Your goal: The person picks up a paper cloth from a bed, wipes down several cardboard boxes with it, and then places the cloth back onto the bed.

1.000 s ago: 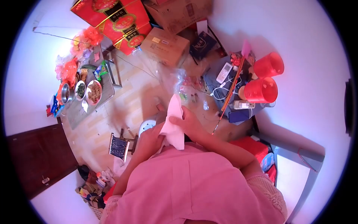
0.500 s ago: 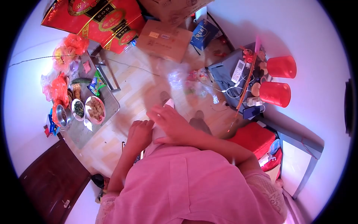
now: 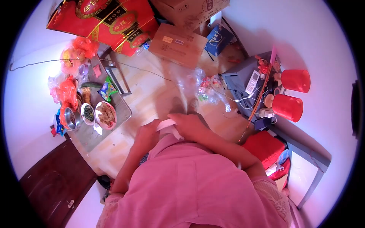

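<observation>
Held item: thin, soft white sheet, folded into a narrow band; material uncertain, paper or cloth.
Location of sheet: between the two hands, just in front of the pink shirt, above the floor.
Long axis: the upper band runs crosswise from hand to hand, its right end slightly farther from the body; a second fold slants from the band toward the shirt beneath the right hand.
Left hand: fingers curled closed, grasping the left end.
Right hand: fingers bent over the right end, gripping it; the thumb is hard to make out.
Red cartons: glossy red cardboard with gold ovals; "SOD" reads twice in gold on dark bands, with Chinese characters in the ovals.
Brown box, lower: plain cardboard, one orange label, one white label, faint dark print; text too small to read.
Brown box, upper: cardboard with dark printed emblem; wording not legible.
Blue bag: flat, with pale characters; not clearly legible.
White device: slim, rectangular, with a small screen; lettering illegible.
Packet: shiny green and blue plastic, on the grey table near two white oval bowls of food; brand unreadable.
</observation>
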The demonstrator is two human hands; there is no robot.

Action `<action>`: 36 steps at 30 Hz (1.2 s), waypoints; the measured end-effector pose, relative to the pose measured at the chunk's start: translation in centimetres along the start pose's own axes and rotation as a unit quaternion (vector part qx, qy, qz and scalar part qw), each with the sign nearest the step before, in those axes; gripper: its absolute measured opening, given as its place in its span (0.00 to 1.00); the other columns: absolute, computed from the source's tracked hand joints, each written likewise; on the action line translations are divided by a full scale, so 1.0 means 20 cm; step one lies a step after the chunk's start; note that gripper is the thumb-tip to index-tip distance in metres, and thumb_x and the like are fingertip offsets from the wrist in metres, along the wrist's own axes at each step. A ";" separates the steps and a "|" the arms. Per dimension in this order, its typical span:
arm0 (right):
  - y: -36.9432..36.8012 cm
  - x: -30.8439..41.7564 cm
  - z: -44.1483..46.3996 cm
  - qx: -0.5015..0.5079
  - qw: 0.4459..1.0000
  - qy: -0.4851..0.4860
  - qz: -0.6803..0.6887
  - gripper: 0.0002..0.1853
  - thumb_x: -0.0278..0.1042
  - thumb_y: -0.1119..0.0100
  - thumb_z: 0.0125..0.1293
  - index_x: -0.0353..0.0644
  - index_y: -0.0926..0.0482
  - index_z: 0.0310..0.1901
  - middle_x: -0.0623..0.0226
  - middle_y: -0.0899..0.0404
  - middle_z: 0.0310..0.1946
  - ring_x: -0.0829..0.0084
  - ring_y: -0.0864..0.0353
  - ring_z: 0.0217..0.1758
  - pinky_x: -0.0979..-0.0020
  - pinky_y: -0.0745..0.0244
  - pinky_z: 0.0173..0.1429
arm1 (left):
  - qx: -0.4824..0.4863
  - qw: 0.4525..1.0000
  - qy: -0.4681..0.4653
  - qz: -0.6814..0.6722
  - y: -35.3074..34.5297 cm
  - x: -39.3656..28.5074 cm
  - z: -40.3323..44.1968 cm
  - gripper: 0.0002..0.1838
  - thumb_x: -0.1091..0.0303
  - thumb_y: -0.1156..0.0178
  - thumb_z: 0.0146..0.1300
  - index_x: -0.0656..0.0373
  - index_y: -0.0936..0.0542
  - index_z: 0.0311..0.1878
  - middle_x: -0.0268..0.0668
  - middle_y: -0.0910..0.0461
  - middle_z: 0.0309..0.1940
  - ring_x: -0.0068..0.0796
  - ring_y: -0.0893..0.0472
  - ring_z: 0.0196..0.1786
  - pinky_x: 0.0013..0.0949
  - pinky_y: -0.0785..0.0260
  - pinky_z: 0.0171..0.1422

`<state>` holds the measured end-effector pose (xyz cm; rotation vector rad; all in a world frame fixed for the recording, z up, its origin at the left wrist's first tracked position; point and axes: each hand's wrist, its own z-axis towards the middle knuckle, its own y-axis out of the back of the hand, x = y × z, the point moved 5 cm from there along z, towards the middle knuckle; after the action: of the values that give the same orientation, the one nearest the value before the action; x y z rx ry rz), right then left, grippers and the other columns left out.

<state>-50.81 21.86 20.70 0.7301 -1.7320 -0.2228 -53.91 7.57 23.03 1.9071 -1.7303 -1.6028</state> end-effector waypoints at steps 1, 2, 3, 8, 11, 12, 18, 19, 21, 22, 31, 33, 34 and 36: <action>0.01 -0.02 0.01 -0.014 1.000 0.002 0.006 0.16 0.34 0.48 0.54 0.45 0.29 0.46 0.59 0.24 0.35 0.58 0.24 0.36 0.64 0.29 0.38 | 0.000 1.000 0.008 -0.019 -0.01 -0.01 0.01 0.09 0.74 0.48 0.50 0.61 0.29 0.38 0.49 0.26 0.23 0.50 0.25 0.28 0.41 0.34 0.31; 0.03 -0.04 0.01 -0.029 1.000 0.002 0.009 0.17 0.34 0.48 0.53 0.44 0.29 0.46 0.58 0.24 0.36 0.58 0.24 0.36 0.64 0.29 0.39 | -0.004 0.999 0.005 -0.039 -0.01 -0.03 0.02 0.09 0.74 0.48 0.51 0.61 0.30 0.38 0.51 0.26 0.22 0.52 0.25 0.28 0.43 0.34 0.30; 0.07 -0.06 0.00 -0.052 0.998 0.002 0.023 0.17 0.34 0.48 0.53 0.43 0.29 0.46 0.58 0.24 0.37 0.58 0.24 0.37 0.64 0.29 0.39 | -0.009 0.998 0.001 -0.063 -0.02 -0.08 0.04 0.09 0.74 0.49 0.52 0.61 0.31 0.38 0.52 0.27 0.21 0.54 0.26 0.28 0.45 0.35 0.30; 0.27 -0.06 0.05 -0.078 0.994 -0.045 0.060 0.17 0.31 0.49 0.54 0.40 0.30 0.47 0.56 0.25 0.39 0.57 0.25 0.39 0.66 0.30 0.42 | -0.030 0.995 0.016 -0.092 -0.01 -0.14 0.14 0.10 0.71 0.49 0.56 0.58 0.29 0.42 0.49 0.27 0.20 0.46 0.24 0.26 0.39 0.34 0.29; 0.22 -0.06 0.12 -0.145 0.977 -0.061 0.145 0.17 0.29 0.51 0.55 0.41 0.31 0.48 0.53 0.26 0.39 0.55 0.26 0.42 0.66 0.31 0.44 | -0.011 0.991 0.037 -0.127 0.05 -0.16 0.23 0.07 0.73 0.51 0.55 0.61 0.33 0.38 0.55 0.28 0.24 0.57 0.27 0.32 0.46 0.36 0.31; 0.19 -0.06 0.16 -0.166 0.967 -0.065 0.184 0.20 0.27 0.52 0.55 0.39 0.34 0.52 0.52 0.26 0.39 0.55 0.26 0.43 0.66 0.32 0.46 | 0.000 0.989 0.046 -0.142 0.05 -0.14 0.26 0.10 0.72 0.52 0.57 0.63 0.32 0.42 0.55 0.27 0.27 0.56 0.26 0.35 0.43 0.34 0.34; 0.24 0.13 0.37 -0.225 0.941 -0.045 0.247 0.37 0.41 0.40 0.50 0.36 0.45 0.58 0.51 0.37 0.51 0.57 0.35 0.54 0.66 0.40 0.57 | 0.020 0.886 0.073 -0.458 0.13 0.04 0.44 0.19 0.72 0.51 0.57 0.62 0.34 0.53 0.45 0.26 0.42 0.38 0.25 0.45 0.31 0.34 0.48; 0.26 0.17 0.41 -0.224 0.951 -0.024 0.214 0.38 0.42 0.39 0.49 0.36 0.46 0.59 0.52 0.38 0.52 0.56 0.36 0.55 0.66 0.40 0.57 | 0.038 0.832 0.091 -0.546 0.15 0.07 0.46 0.19 0.72 0.51 0.57 0.61 0.34 0.53 0.44 0.26 0.43 0.36 0.25 0.46 0.31 0.34 0.49; 0.28 0.23 0.46 -0.215 0.965 0.011 0.153 0.40 0.45 0.38 0.48 0.36 0.46 0.59 0.53 0.40 0.55 0.56 0.38 0.57 0.65 0.42 0.59 | 0.107 0.955 -0.068 -0.269 0.29 0.09 0.46 0.19 0.71 0.51 0.58 0.62 0.34 0.53 0.42 0.27 0.45 0.34 0.26 0.48 0.32 0.35 0.52; 0.28 0.25 0.49 -0.208 0.967 0.024 0.147 0.40 0.45 0.38 0.48 0.36 0.46 0.59 0.53 0.40 0.55 0.55 0.38 0.57 0.65 0.41 0.59 | 0.140 0.972 -0.145 -0.118 0.34 0.10 0.45 0.19 0.70 0.52 0.58 0.62 0.34 0.54 0.41 0.28 0.46 0.33 0.27 0.49 0.33 0.36 0.53; 0.15 0.30 0.60 -0.135 0.988 -0.039 0.061 0.33 0.40 0.40 0.50 0.37 0.41 0.56 0.51 0.38 0.53 0.52 0.37 0.55 0.63 0.38 0.56 | 0.328 0.801 0.062 -0.498 0.35 0.31 0.48 0.26 0.56 0.50 0.59 0.65 0.36 0.54 0.40 0.31 0.49 0.29 0.32 0.53 0.33 0.43 0.58; 0.14 0.30 0.61 -0.191 0.981 0.020 -0.041 0.29 0.39 0.41 0.50 0.38 0.37 0.54 0.52 0.35 0.49 0.54 0.34 0.51 0.63 0.35 0.52 | 0.347 0.811 0.033 -0.470 0.39 0.28 0.49 0.26 0.56 0.50 0.59 0.64 0.36 0.54 0.38 0.31 0.48 0.27 0.33 0.52 0.31 0.43 0.58; 0.14 0.30 0.62 -0.194 0.979 0.018 -0.056 0.27 0.38 0.41 0.50 0.38 0.35 0.52 0.54 0.35 0.46 0.54 0.32 0.48 0.62 0.33 0.48 | 0.354 0.817 0.016 -0.455 0.42 0.25 0.50 0.26 0.56 0.50 0.58 0.63 0.36 0.55 0.37 0.31 0.48 0.25 0.33 0.52 0.30 0.43 0.57; 0.15 0.30 0.64 -0.200 0.976 0.018 -0.084 0.24 0.37 0.41 0.49 0.39 0.32 0.48 0.57 0.34 0.41 0.55 0.30 0.43 0.61 0.30 0.40 | 0.355 0.818 0.005 -0.452 0.42 0.26 0.51 0.26 0.56 0.49 0.58 0.63 0.37 0.55 0.36 0.31 0.47 0.25 0.33 0.50 0.30 0.43 0.56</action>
<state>-64.41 17.95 23.30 0.5768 -1.5270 -0.6508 -67.90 6.14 21.12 3.4810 -1.6220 -1.1039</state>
